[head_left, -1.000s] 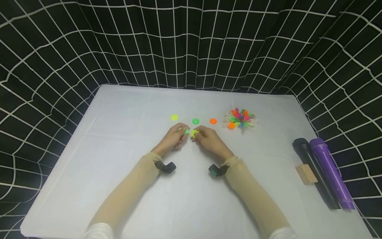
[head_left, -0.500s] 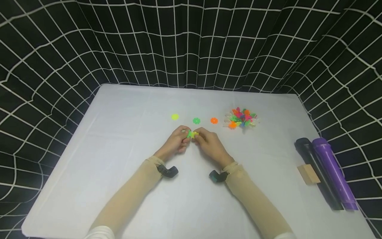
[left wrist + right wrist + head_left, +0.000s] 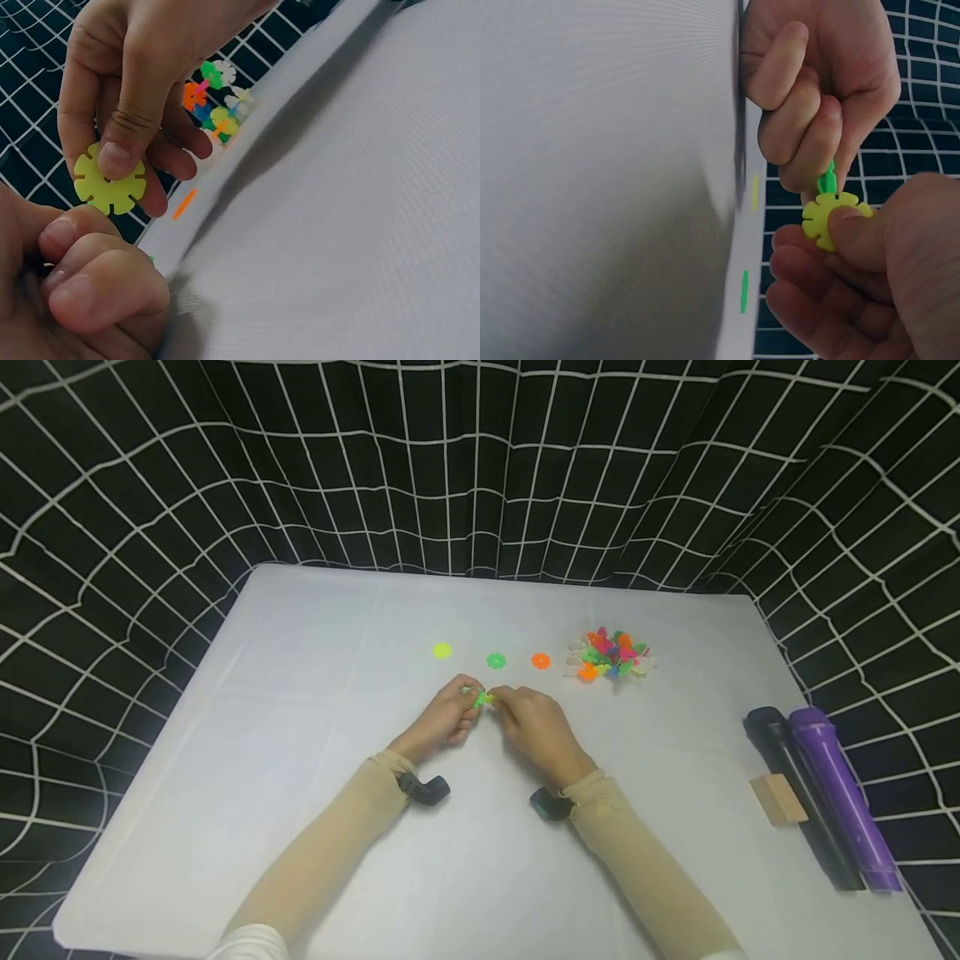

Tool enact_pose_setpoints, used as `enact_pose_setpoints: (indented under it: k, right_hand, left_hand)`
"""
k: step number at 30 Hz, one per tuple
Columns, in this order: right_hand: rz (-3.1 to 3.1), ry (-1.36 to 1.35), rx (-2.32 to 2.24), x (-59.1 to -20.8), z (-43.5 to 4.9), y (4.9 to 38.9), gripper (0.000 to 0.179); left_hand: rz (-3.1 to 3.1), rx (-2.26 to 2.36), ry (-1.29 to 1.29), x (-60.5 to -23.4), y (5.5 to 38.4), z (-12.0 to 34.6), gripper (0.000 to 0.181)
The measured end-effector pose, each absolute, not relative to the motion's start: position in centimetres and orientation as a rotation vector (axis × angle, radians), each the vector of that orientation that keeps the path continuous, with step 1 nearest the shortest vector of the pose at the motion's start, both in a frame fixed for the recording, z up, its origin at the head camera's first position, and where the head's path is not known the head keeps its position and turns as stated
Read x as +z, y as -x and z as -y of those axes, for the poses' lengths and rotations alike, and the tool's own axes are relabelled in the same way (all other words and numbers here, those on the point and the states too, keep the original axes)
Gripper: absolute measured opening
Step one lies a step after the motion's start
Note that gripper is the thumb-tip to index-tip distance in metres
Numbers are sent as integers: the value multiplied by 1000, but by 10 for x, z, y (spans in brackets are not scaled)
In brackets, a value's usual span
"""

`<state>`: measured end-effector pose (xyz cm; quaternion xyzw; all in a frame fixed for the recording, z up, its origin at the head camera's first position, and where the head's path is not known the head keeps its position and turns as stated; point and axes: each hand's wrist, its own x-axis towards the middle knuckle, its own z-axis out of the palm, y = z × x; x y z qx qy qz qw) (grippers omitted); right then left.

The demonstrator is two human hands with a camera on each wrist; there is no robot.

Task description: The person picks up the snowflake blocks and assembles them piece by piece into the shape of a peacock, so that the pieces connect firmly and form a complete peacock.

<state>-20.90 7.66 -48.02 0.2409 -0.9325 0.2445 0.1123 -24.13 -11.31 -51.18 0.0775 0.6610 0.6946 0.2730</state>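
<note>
My right hand [image 3: 543,731] pinches a yellow notched snowflake disc [image 3: 819,219] between thumb and fingers. A green snowflake disc [image 3: 827,181], mostly hidden by my curled fingers, is gripped in my left hand [image 3: 450,712]. In the right wrist view the green disc stands edge-on, its end right at the yellow disc's rim. Both hands meet near the middle of the table. Just beyond them lie a flat yellow disc [image 3: 442,650], a green disc [image 3: 496,661] and an orange disc [image 3: 541,661] in a loose row.
A pile of mixed-colour snowflake discs [image 3: 613,653] sits right of the row. Along the right side of the white table [image 3: 360,618] lie a black tube [image 3: 813,810], a purple tube [image 3: 843,802] and a wooden block [image 3: 780,799]. Black cloth with white grid lines surrounds the table.
The two held discs, apart a second ago, have come together. The right hand has turned the yellow disc, so it shows less of its face in the head view.
</note>
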Motion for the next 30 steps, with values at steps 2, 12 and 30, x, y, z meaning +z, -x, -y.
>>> enact_pose_setpoints:
  k: [2, 12, 30]
  right_hand:
    - [2736, -708, 699, -480, -76, 209, 19]
    - [2771, -698, 662, -478, -74, 206, 22]
    - [2687, -772, 620, -483, -70, 205, 17]
  left_hand:
    - [-1771, 1872, -201, -512, 241, 113, 21]
    - [-1794, 1850, -223, -509, 237, 113, 20]
    - [-1857, 1675, -254, -508, 240, 114, 21]
